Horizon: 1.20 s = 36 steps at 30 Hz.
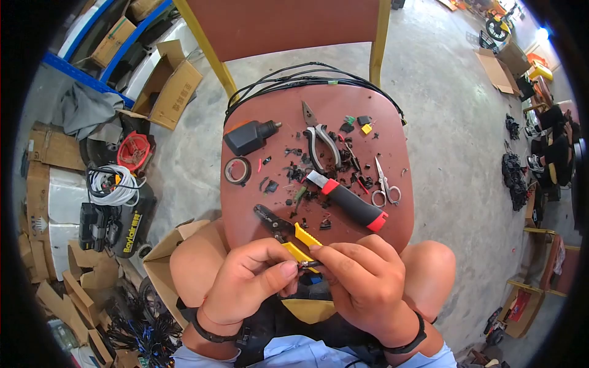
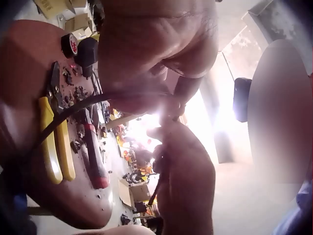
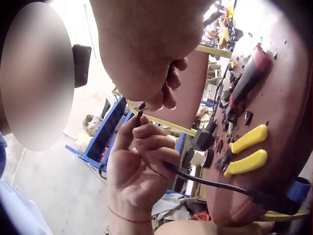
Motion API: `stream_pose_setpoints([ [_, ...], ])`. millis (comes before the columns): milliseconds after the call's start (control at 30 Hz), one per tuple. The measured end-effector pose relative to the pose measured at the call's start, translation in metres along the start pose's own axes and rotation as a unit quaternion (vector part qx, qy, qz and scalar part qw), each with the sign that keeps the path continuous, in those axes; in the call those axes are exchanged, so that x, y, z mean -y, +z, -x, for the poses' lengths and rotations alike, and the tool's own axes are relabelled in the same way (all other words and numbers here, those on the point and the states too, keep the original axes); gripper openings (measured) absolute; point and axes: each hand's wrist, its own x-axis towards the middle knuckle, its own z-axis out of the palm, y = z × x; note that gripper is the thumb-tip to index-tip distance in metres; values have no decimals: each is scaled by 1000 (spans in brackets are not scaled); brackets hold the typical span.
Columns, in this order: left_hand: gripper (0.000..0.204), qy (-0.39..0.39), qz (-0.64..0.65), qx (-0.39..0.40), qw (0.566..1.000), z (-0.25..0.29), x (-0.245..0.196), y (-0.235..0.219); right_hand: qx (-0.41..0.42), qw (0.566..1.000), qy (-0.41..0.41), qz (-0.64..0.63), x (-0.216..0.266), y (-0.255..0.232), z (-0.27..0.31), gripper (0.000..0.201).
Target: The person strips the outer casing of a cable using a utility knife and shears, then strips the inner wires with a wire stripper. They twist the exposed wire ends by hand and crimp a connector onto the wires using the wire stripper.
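Wire end (image 1: 308, 265) is pinched between both hands at the lower centre of the head view, just in front of the chair seat (image 1: 245, 202). The left hand (image 1: 248, 282) is closed on it with thumb and forefinger; the right hand (image 1: 362, 276) is curled and grips it from the other side, so the fingertips nearly meet. In the right wrist view a black cable (image 3: 215, 183) is seen running from the left hand back across the seat.

The cable is judged light and limp — it will sag and swing unless held close to the tip. The stripped end looks thin and easily bent, so it is best taken just behind the tip, on the insulation, where the jacket gives some grip.

Just above the hands, yellow-handled strippers (image 1: 288, 236) lie on the seat; a red-and-black knife (image 1: 350, 202), pliers (image 1: 319, 144), scissors (image 1: 385, 184) and a tape roll (image 1: 237, 170) are spread further up, among insulation scraps.
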Motion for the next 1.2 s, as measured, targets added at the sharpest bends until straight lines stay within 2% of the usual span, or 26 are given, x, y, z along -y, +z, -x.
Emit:
stream_pose_setpoints([
  [133, 18, -34, 62, 3, 998, -4, 2, 0, -21, 999, -40, 23, -5, 4, 3, 36],
  [333, 19, -118, 168, 47, 978, -7, 0, -3, -5, 995, -81, 65, -6, -3, 2, 35],
  [533, 18, -153, 174, 53, 971, -9, 0, -3, 15, 986, -122, 116, -1, -11, 1, 35],
  [667, 18, -130, 171, 22, 976, -12, 10, -3, 47, 977, -161, 132, 9, -11, 2, 34],
  [800, 16, -84, 169, -19, 982, -16, 16, -3, 39, 969, -163, 179, 14, -7, 5, 27],
  [933, 17, -10, 149, -93, 984, -17, 21, 6, 25, 976, -130, 171, 18, -6, 2, 24],
  [1100, 18, 56, 130, -155, 978, -17, 22, 13, 22, 992, -50, 116, 28, 3, 8, 27],
  [1200, 17, 86, 133, -182, 970, -17, 24, 15, 15, 995, -34, 90, 32, 9, 14, 27],
])
